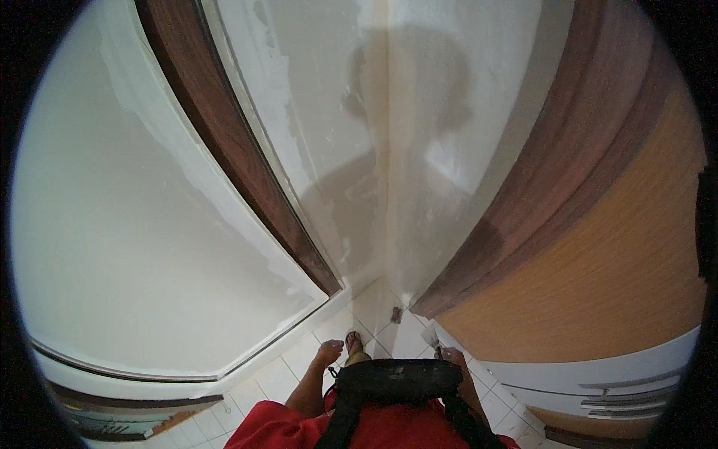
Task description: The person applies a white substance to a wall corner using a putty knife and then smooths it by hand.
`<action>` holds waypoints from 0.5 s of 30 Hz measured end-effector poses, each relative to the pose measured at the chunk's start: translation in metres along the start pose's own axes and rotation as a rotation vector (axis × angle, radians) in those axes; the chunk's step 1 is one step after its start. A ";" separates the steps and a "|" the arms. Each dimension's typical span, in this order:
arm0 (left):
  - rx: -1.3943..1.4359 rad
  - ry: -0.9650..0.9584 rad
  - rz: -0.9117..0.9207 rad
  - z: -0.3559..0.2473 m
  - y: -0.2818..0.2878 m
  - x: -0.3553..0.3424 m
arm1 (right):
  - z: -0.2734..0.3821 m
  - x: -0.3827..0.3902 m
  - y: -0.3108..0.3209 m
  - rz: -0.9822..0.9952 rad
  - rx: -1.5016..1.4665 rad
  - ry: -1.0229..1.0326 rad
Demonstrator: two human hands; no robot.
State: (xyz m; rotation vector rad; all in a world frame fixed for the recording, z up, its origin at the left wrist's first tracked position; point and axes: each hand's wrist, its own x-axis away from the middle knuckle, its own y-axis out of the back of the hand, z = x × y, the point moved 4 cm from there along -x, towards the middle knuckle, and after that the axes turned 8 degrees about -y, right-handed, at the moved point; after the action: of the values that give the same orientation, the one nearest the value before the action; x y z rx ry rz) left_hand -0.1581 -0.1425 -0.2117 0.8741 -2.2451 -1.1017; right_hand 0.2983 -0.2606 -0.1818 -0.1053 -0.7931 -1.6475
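Gripping a scraper (430,336) too small to read, the right hand (452,355) hangs low.

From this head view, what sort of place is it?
Likely a room indoors with unfinished walls: patchy whitish coating on the walls, a dark wood frame and white floor tiles. The right hand holds a flat-bladed tool.

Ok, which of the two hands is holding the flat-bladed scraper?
The right hand, on the side of the orange-brown panel: it grips the scraper, whereas the left hand shows no tool.
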 end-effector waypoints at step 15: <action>0.029 0.333 0.243 0.094 -0.048 0.069 | 0.572 0.013 0.084 -0.605 0.069 0.797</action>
State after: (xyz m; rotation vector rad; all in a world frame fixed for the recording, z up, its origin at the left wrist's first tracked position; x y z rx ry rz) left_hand -0.2512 -0.1669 -0.2933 0.7123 -2.0283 -0.7538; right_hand 0.1690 0.0382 0.2957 0.8675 -0.2587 -1.9896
